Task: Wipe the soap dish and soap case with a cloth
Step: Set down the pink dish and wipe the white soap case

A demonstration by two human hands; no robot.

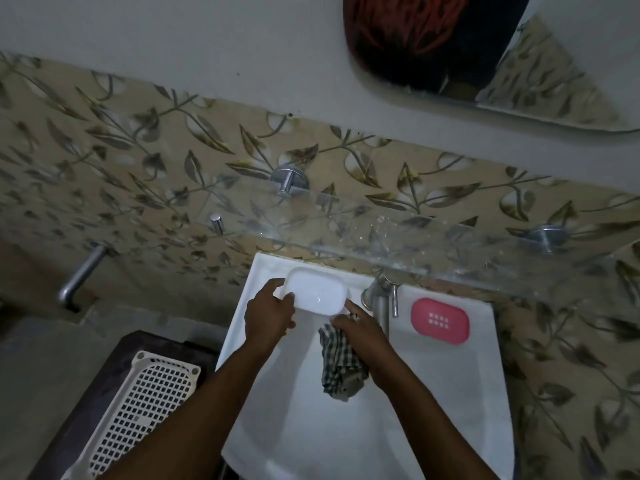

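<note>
A white soap case point(316, 289) sits over the back left corner of the white sink point(433, 393). My left hand point(268, 313) grips its left end. My right hand point(360, 332) touches the case's right end with a fingertip while holding a checked cloth point(337, 365), which hangs down over the basin. A pink soap dish point(440, 320) with small holes lies on the sink's back right ledge, apart from both hands.
A steel tap point(381, 299) stands between the case and the pink dish. A glass shelf point(398, 244) runs above the sink on steel pegs. A white perforated basket point(145, 407) sits on a dark stool at lower left. A mirror point(485, 57) hangs upper right.
</note>
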